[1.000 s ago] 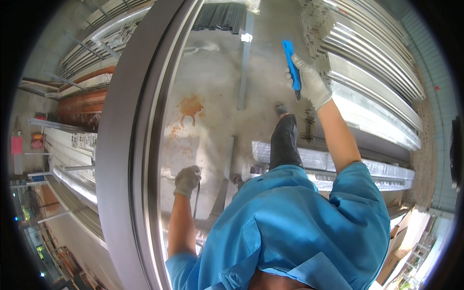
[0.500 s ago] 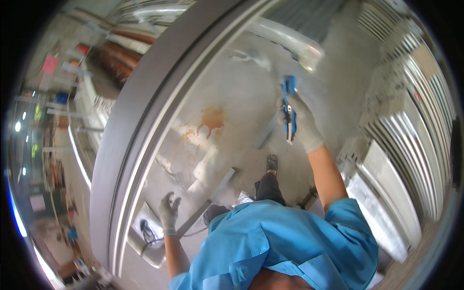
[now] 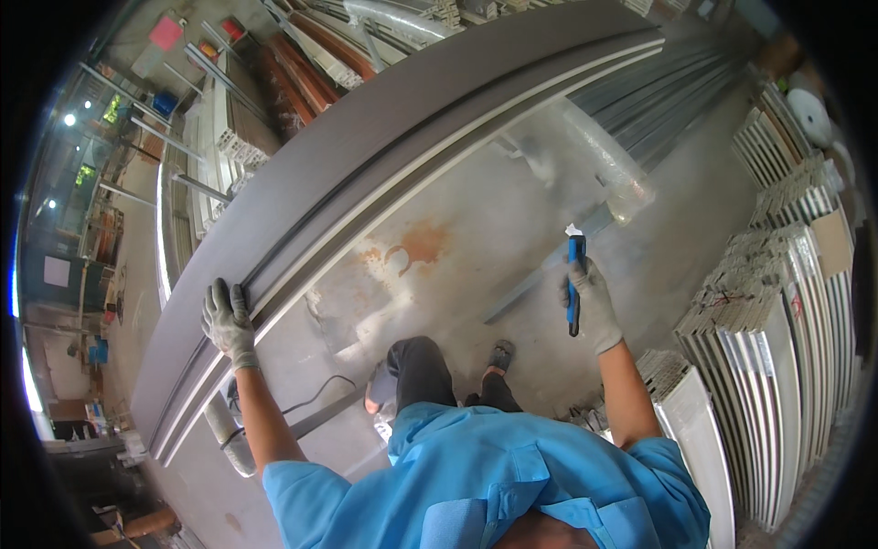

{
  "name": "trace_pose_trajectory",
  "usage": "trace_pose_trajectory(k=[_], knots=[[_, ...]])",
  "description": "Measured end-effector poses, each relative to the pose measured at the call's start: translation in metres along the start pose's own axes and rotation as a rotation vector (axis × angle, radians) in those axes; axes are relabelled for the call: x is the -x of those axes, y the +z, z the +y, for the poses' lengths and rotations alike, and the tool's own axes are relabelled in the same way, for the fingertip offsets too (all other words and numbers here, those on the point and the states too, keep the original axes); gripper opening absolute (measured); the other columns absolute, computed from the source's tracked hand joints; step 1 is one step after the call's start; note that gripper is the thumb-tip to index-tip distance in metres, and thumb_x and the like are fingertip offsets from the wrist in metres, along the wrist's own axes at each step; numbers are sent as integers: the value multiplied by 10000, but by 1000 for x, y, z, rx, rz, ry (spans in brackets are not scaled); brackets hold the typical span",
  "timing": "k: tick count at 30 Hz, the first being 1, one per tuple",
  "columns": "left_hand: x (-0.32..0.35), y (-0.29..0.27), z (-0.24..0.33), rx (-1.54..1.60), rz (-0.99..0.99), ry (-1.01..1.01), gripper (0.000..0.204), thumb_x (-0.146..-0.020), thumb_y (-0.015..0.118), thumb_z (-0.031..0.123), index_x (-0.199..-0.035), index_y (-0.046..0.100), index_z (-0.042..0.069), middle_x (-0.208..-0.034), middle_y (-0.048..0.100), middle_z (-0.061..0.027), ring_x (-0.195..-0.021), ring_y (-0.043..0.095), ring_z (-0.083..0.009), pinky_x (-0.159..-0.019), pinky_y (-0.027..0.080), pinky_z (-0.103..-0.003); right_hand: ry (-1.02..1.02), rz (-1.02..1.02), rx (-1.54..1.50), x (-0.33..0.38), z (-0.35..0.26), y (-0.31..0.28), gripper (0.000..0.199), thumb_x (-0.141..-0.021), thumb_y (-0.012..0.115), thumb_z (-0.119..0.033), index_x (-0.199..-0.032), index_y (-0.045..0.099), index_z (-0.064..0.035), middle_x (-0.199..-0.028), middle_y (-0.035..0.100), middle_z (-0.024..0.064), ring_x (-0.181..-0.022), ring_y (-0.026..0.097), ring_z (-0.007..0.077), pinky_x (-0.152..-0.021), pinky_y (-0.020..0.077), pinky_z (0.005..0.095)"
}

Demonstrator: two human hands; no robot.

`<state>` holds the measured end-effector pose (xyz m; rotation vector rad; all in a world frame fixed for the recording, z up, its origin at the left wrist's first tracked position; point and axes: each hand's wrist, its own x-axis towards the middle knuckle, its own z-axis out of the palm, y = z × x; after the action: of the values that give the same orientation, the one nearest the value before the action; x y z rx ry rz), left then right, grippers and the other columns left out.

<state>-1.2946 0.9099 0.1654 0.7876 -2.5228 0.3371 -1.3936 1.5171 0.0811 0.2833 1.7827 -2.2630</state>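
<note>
A blue and black utility knife (image 3: 574,285) is in my gloved right hand (image 3: 593,302), its slim body upright with a whitish, jagged bit at the upper end. The fingers wrap round it over the open floor, away from the long panel. My gloved left hand (image 3: 229,322) lies on the long grey panel (image 3: 366,174), fingers outstretched near its lower left end. This panel has a dark groove and pale ridged strips along its near edge. It runs diagonally from lower left to upper right in front of me.
On the right stand stacks of pale metal profiles (image 3: 777,366). A plastic-wrapped roll (image 3: 604,160) and dark long strips (image 3: 668,96) lie beyond. Racks with brown and white profiles (image 3: 302,82) are at the upper left. A cable (image 3: 315,395) trails near my knees; a rusty stain marks the floor.
My left hand has risen from beside the panel onto its surface. The knife in my right hand has turned, with its whitish end now pointing away from me. My view has turned too.
</note>
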Motion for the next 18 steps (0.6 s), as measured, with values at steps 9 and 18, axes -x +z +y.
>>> trace_pose_trajectory(k=[9, 18], knots=[[-80, 21, -48, 268, -32, 116, 577, -1007, 554, 476, -1343, 616, 11, -1312, 632, -226, -1111, 646, -390, -968, 498, -459, 65, -12, 123, 1, -17, 57, 336, -908, 717, -183, -1207, 623, -61, -857, 628, 11, -670, 592, 89, -624, 509, 274], [-160, 171, 134, 566, -256, 727, 542, -1035, 512, 399, -1394, 557, -3, -1392, 568, -214, -1208, 582, -353, -1037, 449, -440, -266, -4, 470, -37, -37, 177, 351, -928, 712, -368, -1129, 709, -81, -878, 711, 103, -842, 678, 262, -815, 517, 390]])
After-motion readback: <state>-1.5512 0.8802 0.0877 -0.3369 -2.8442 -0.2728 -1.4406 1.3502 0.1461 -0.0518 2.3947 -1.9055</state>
